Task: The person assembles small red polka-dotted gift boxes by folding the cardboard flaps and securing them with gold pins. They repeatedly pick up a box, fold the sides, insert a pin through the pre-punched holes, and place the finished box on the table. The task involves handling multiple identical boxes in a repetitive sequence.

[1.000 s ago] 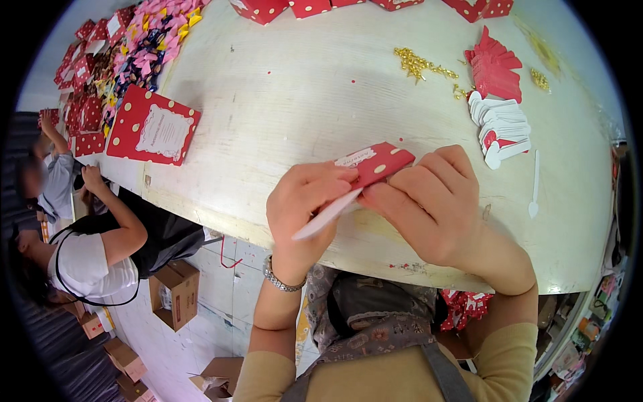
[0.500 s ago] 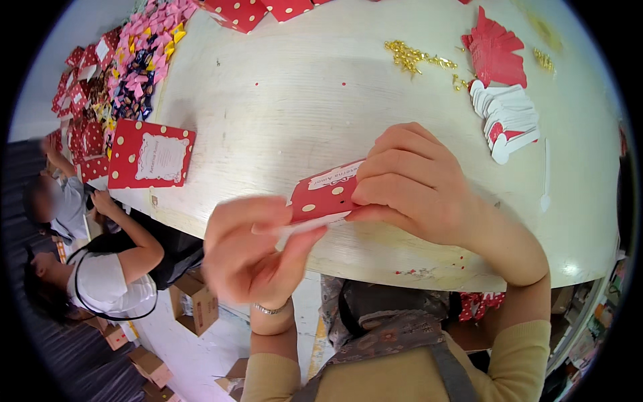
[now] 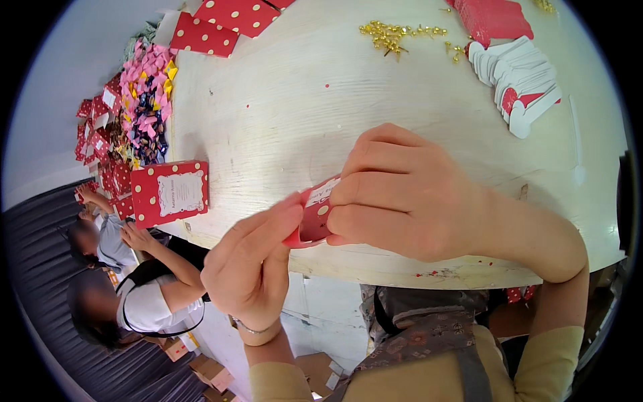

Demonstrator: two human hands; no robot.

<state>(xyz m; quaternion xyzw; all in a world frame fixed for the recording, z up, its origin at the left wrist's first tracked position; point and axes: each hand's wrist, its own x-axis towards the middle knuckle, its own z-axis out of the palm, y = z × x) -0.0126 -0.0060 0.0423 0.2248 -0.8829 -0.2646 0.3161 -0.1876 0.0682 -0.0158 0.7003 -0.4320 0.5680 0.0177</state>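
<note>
"What have you got there?"

"A red polka-dot carton (image 3: 313, 220), over the table (image 3: 268, 144) near its front edge. My left hand (image 3: 244, 264) pinches one end between thumb and fingers; my right hand (image 3: 402, 194) grips the other, its curled fingers hiding much of it."

"And around it?"

"A larger red dotted box (image 3: 147, 197) stands to my left, close to the edge, with wrapped sweets (image 3: 149, 84) heaped beyond. Farther ahead, right of centre, lie gold fasteners (image 3: 387, 33); right of those, red cards (image 3: 499, 21) and a fanned stack of white paddle-shaped cutouts (image 3: 519, 74)."

"Where's your room?"

"Pale tabletop stretches from the carton to the fasteners, dotted with a few red specks (image 3: 327, 86). The near edge runs behind my left hand and under my right arm. Past the left side is a co-worker in a white top (image 3: 146, 307)."
</note>
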